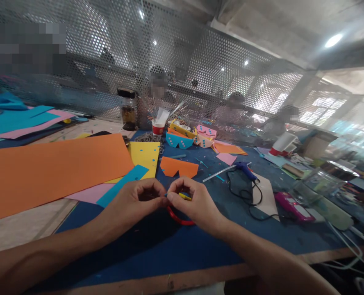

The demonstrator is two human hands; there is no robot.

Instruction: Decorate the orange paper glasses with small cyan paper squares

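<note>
My left hand (145,194) and my right hand (191,198) meet fingertip to fingertip over the blue table, both pinched closed. A tiny bluish bit shows between the fingertips; what it belongs to is hidden. Behind my right thumb a small yellow piece (185,197) peeks out, its kind unclear. Below my right hand curves a red loop (180,219), partly covered by the fingers. Just beyond the hands stands a folded orange paper cutout (179,167) with a notch. A blue paper strip (123,185) lies by my left wrist.
A large orange sheet (55,170) and a dotted yellow sheet (146,153) lie left. Paper glasses shapes (178,140), a cup (158,127) and a jar (128,110) stand behind. Right are a corded glue gun (246,169) and a glass container (326,180).
</note>
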